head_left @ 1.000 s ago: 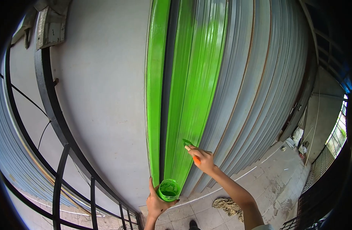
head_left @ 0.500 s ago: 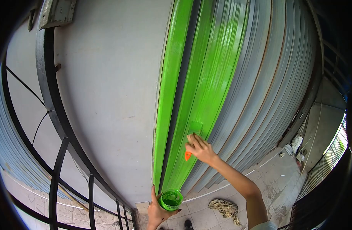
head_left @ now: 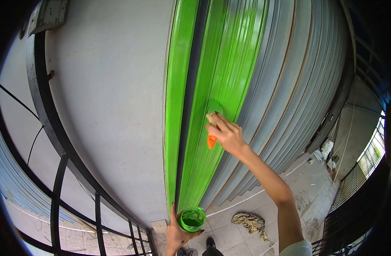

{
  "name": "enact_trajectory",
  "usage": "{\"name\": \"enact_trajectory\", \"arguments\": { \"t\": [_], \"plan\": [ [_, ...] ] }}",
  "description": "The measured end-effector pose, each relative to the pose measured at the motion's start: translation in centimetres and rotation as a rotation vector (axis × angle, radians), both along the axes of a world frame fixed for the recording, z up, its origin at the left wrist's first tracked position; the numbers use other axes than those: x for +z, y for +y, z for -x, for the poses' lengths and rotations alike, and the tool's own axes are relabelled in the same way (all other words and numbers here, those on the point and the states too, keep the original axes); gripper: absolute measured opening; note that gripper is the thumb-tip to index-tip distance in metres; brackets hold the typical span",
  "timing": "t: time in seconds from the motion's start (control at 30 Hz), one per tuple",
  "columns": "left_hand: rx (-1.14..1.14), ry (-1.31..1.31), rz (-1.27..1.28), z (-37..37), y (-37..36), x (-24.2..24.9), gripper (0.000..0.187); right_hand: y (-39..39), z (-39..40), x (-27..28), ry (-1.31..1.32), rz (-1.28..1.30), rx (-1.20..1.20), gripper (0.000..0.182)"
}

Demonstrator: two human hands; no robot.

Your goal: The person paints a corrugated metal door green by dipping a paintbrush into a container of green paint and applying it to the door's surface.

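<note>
My right hand [head_left: 226, 133] is closed round a paintbrush [head_left: 211, 141] whose orange handle end sticks out below the fingers. Its bristles, coated in green, press on the wide green-painted panel [head_left: 234, 68] of the metal shutter. Down at the bottom, my left hand [head_left: 178, 234] grips a small green paint pot [head_left: 193, 219] from its left side and underneath. Wet green paint lies inside the pot and smears its inner wall. Left of the panel runs a dark gap, then a narrower green strip [head_left: 178, 77].
Unpainted grey shutter slats [head_left: 298, 85] curve away on the right. A pale wall [head_left: 114, 94] fills the left, with a black metal frame [head_left: 59, 119] beyond it. On the tiled floor [head_left: 229, 237] lies a crumpled patterned rag [head_left: 249, 222], near my feet.
My right hand has moved the brush up along the green panel. My left hand with the pot stays low, and the whole view has shifted slightly.
</note>
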State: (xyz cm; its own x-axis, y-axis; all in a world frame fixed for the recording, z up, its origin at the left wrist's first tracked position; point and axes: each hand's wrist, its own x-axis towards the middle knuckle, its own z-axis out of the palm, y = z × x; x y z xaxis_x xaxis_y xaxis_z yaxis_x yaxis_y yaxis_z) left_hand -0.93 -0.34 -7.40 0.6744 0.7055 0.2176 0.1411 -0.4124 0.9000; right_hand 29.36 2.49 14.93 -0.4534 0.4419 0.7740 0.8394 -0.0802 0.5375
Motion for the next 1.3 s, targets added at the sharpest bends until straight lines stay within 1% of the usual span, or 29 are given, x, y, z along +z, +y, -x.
{"name": "enact_trajectory", "arguments": {
  "t": [0.1, 0.13, 0.2, 0.33, 0.4, 0.43, 0.47, 0.53, 0.6, 0.67, 0.7, 0.8, 0.83, 0.9, 0.97, 1.03, 1.07, 1.13, 1.17, 1.23, 1.27, 1.3],
  "plan": [
    [-0.006, -0.006, -0.002, -0.1, 0.0, 0.2, 0.14, 0.9, -1.1, 0.1, -0.178, 0.01, -0.024, 0.011],
    [-0.008, -0.002, 0.0, -0.1, -0.2, 0.2, 0.14, 1.1, -1.5, -1.2, -0.207, 0.077, -0.062, 0.01],
    [-0.016, -0.019, 0.01, 0.1, -0.3, 0.0, 0.14, 1.2, -1.9, -5.8, -0.262, 0.208, -0.137, 0.009],
    [-0.024, 0.003, 0.006, -0.1, -0.5, 0.1, 0.139, 0.6, -0.7, -10.7, -0.072, 0.444, -0.064, 0.01],
    [-0.026, 0.008, 0.025, 0.1, -0.5, -0.1, 0.139, 0.4, 0.0, -11.4, 0.027, 0.538, -0.005, 0.011],
    [-0.026, 0.006, 0.033, 0.0, -0.3, -0.1, 0.139, 0.5, -0.4, -11.0, 0.009, 0.495, -0.016, 0.011],
    [-0.027, 0.0, 0.04, -0.2, -0.2, 0.0, 0.139, 0.8, -0.7, -9.3, 0.019, 0.421, -0.02, 0.012],
    [-0.033, 0.001, 0.06, -0.2, -0.4, -0.1, 0.139, 1.5, -1.3, -4.9, 0.05, 0.277, -0.031, 0.013],
    [-0.034, -0.007, 0.049, -0.4, -0.6, -0.1, 0.14, 0.9, -0.3, 0.4, 0.037, 0.126, -0.034, 0.014],
    [-0.038, -0.006, 0.053, -0.6, -0.7, -0.2, 0.141, 0.9, 0.0, 3.8, -0.096, -0.059, -0.042, 0.014],
    [-0.044, 0.001, 0.061, -0.7, -0.7, -0.5, 0.141, 0.9, 0.0, 4.2, -0.159, -0.151, -0.049, 0.014],
    [-0.051, 0.014, 0.059, -0.7, -0.8, -0.7, 0.14, 1.4, -0.1, 1.2, -0.091, -0.082, -0.122, 0.012],
    [-0.05, 0.017, 0.055, -0.6, -0.8, -0.6, 0.139, 1.5, -0.4, -1.5, -0.17, -0.023, -0.145, 0.013],
    [-0.053, 0.023, 0.061, -0.2, -0.8, -1.0, 0.138, 1.2, -1.1, -8.6, -0.146, 0.098, -0.132, 0.012],
    [-0.053, 0.023, 0.066, -0.4, -0.7, -1.2, 0.137, -0.3, -0.5, -14.0, -0.045, 0.222, -0.11, 0.01],
    [-0.057, 0.031, 0.073, -0.2, -0.6, -1.4, 0.137, -1.3, -0.2, -18.3, 0.053, 0.366, -0.089, 0.01],
    [-0.053, 0.042, 0.073, -0.1, -0.6, -1.2, 0.136, -1.6, 0.3, -18.7, 0.104, 0.436, -0.079, 0.01],
    [-0.049, 0.061, 0.074, -0.3, -0.5, -0.6, 0.136, -2.0, 0.0, -18.6, 0.129, 0.449, -0.074, 0.009],
    [-0.055, 0.061, 0.087, -0.3, -0.4, -0.4, 0.136, -2.2, 0.0, -17.6, 0.139, 0.455, -0.072, 0.01],
    [-0.065, 0.062, 0.119, -0.4, -0.4, -0.2, 0.136, -2.2, -0.6, -11.5, 0.153, 0.309, -0.109, 0.01],
    [-0.067, 0.054, 0.113, -0.4, -0.5, -0.2, 0.136, -2.5, -1.1, -8.3, 0.208, 0.275, -0.113, 0.01],
    [-0.067, 0.043, 0.106, -0.6, -0.6, -0.2, 0.136, -2.9, -0.8, -4.9, 0.168, 0.162, -0.107, 0.01]
  ]
}}
